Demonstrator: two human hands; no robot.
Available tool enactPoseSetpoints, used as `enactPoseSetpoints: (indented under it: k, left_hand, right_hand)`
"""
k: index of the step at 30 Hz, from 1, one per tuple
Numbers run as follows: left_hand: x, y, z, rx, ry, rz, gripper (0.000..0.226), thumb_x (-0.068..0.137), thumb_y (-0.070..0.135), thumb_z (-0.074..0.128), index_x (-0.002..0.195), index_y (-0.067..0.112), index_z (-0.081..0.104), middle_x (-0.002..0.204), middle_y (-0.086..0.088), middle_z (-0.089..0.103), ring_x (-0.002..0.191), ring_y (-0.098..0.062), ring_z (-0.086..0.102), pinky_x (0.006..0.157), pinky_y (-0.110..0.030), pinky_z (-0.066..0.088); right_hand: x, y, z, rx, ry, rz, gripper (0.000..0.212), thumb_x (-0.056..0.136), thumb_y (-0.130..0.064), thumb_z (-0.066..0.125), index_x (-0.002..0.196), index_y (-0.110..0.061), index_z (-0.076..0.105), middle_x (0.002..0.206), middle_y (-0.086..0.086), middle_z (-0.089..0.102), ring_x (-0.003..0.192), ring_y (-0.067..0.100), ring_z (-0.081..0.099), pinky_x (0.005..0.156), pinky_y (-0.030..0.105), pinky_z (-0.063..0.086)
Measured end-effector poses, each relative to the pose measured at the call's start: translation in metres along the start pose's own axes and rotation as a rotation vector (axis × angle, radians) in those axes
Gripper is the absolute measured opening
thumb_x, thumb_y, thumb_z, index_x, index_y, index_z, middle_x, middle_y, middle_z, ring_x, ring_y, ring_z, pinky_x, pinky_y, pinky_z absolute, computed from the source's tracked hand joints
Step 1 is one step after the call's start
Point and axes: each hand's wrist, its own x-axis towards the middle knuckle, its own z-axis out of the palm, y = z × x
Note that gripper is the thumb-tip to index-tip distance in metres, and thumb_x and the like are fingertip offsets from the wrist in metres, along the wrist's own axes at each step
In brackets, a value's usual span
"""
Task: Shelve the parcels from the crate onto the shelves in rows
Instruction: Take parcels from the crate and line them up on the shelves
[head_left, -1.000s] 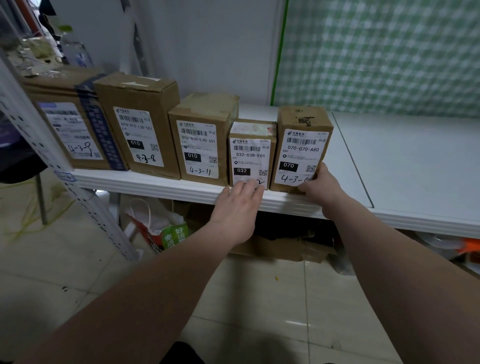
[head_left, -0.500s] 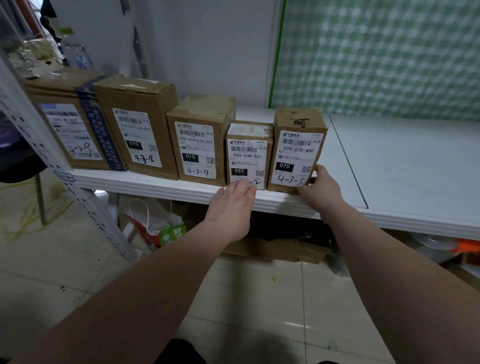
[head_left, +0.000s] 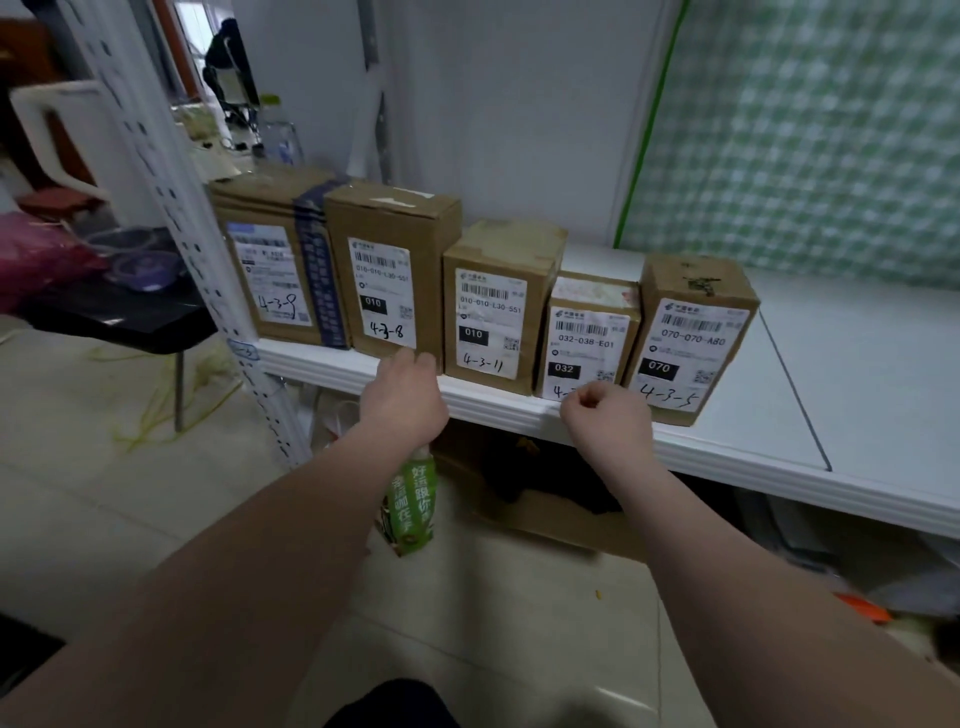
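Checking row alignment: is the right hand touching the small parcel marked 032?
Cannot tell. In the head view the curled right hand overlaps the lower front of the parcel; neither contact nor a gap shows plainly.

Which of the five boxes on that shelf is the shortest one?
The parcel labelled 032-038-E01, fourth from the left. Its top sits lowest in the row, and it alone has a pale top face.
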Motion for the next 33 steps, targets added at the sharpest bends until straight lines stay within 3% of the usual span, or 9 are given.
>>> enactPoseSetpoints:
  k: [2, 5, 9, 14, 18, 21, 25, 29, 33]
  left_hand:
    - [0.003, -0.005, 0.003, -0.034, -0.057, 0.006, 0.048, 0.084, 0.011, 0.052, 0.131, 0.013, 0.045, 0.128, -0.008, 0.043, 0.120, -0.029, 0.039, 0.097, -0.045, 0.043]
    - [0.003, -0.004, 0.004, -0.058, -0.034, 0.097, 0.047, 0.085, 0.009, 0.051, 0.132, 0.013, 0.046, 0.130, -0.007, 0.044, 0.120, -0.026, 0.041, 0.096, -0.043, 0.044]
    - [0.012, -0.008, -0.030, -0.155, 0.303, 0.023, 0.029, 0.087, 0.011, 0.055, 0.116, 0.013, 0.056, 0.118, -0.005, 0.049, 0.108, -0.022, 0.049, 0.083, -0.036, 0.047]
    - [0.044, -0.031, -0.100, -0.236, 0.556, -0.107, 0.034, 0.085, 0.011, 0.054, 0.119, 0.010, 0.049, 0.127, -0.012, 0.041, 0.119, -0.029, 0.040, 0.090, -0.041, 0.041]
    - [0.074, -0.061, -0.133, -0.143, 0.434, -0.137, 0.049, 0.086, 0.008, 0.049, 0.134, 0.006, 0.038, 0.141, -0.017, 0.032, 0.131, -0.038, 0.026, 0.103, -0.050, 0.033]
    - [0.096, -0.083, -0.139, -0.080, 0.281, -0.110, 0.060, 0.089, 0.012, 0.050, 0.145, 0.017, 0.030, 0.152, -0.013, 0.024, 0.138, -0.041, 0.019, 0.109, -0.053, 0.025]
    - [0.118, -0.098, -0.138, -0.007, 0.228, -0.092, 0.052, 0.088, 0.015, 0.051, 0.138, 0.019, 0.040, 0.144, -0.013, 0.036, 0.132, -0.042, 0.029, 0.105, -0.054, 0.030]
    - [0.123, -0.104, -0.133, -0.029, 0.266, -0.055, 0.040, 0.086, 0.011, 0.051, 0.124, 0.019, 0.047, 0.127, -0.013, 0.051, 0.126, -0.041, 0.038, 0.101, -0.053, 0.034]
    - [0.122, -0.110, -0.124, -0.036, 0.318, -0.019, 0.041, 0.087, 0.009, 0.051, 0.126, 0.021, 0.043, 0.131, -0.012, 0.051, 0.131, -0.047, 0.032, 0.105, -0.059, 0.033]
  right_hand:
    - [0.000, -0.007, 0.007, -0.003, -0.031, -0.027, 0.013, 0.091, -0.020, 0.053, 0.084, -0.019, 0.064, 0.085, -0.003, 0.065, 0.083, 0.020, 0.061, 0.068, 0.028, 0.045]
    - [-0.001, -0.019, 0.012, -0.056, -0.036, -0.091, 0.009, 0.089, -0.018, 0.056, 0.088, -0.021, 0.064, 0.085, -0.004, 0.064, 0.079, 0.016, 0.059, 0.069, 0.027, 0.044]
    - [0.000, -0.058, 0.011, -0.132, 0.039, -0.272, 0.013, 0.090, -0.020, 0.057, 0.099, -0.022, 0.066, 0.093, -0.005, 0.067, 0.086, 0.016, 0.062, 0.074, 0.033, 0.054]
    - [0.013, -0.128, 0.009, -0.277, 0.176, -0.522, 0.022, 0.092, -0.028, 0.051, 0.111, -0.022, 0.062, 0.105, -0.003, 0.064, 0.097, 0.019, 0.059, 0.075, 0.034, 0.051]
    - [0.036, -0.168, 0.016, -0.372, 0.117, -0.571, 0.042, 0.092, -0.032, 0.056, 0.132, -0.022, 0.051, 0.131, 0.003, 0.051, 0.120, 0.023, 0.048, 0.092, 0.039, 0.045]
    - [0.054, -0.188, 0.023, -0.454, 0.091, -0.618, 0.056, 0.093, -0.032, 0.057, 0.145, -0.026, 0.039, 0.147, 0.005, 0.039, 0.135, 0.026, 0.035, 0.108, 0.041, 0.034]
    - [0.079, -0.204, 0.032, -0.552, -0.036, -0.507, 0.069, 0.094, -0.036, 0.056, 0.153, -0.035, 0.021, 0.162, 0.007, 0.018, 0.146, 0.033, 0.020, 0.118, 0.047, 0.021]
    - [0.091, -0.210, 0.036, -0.529, -0.142, -0.505, 0.054, 0.095, -0.029, 0.054, 0.147, -0.030, 0.037, 0.145, 0.008, 0.046, 0.130, 0.029, 0.043, 0.108, 0.039, 0.038]
    - [0.089, -0.206, 0.030, -0.433, -0.183, -0.524, 0.050, 0.096, -0.020, 0.055, 0.144, -0.025, 0.041, 0.143, 0.006, 0.049, 0.127, 0.025, 0.047, 0.101, 0.031, 0.038]
